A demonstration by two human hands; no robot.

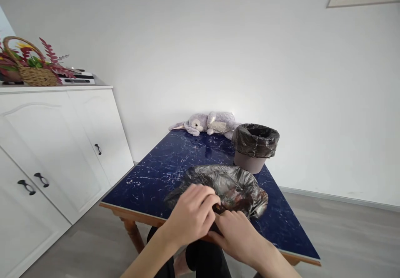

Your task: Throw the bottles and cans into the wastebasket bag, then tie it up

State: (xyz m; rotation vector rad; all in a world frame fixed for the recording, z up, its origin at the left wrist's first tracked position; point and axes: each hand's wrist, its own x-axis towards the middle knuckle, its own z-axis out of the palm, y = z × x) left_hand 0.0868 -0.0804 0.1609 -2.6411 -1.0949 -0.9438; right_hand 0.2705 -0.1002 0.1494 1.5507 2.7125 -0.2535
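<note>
A crumpled black plastic bag (231, 186) lies on the near part of the blue marbled table (162, 165), full and bulging. My left hand (191, 216) is closed on the bag's near edge, fingers curled around the plastic. My right hand (238, 233) sits just beside it at the table's front edge, fingers pinched on the same gathered edge of the bag. Both hands meet at the bag's mouth.
A small grey bin (253, 148) lined with a black bag stands behind the loose bag. A grey plush toy (208, 124) lies at the table's far end by the wall. A white cabinet (46, 153) with a flower basket (29, 63) stands at left.
</note>
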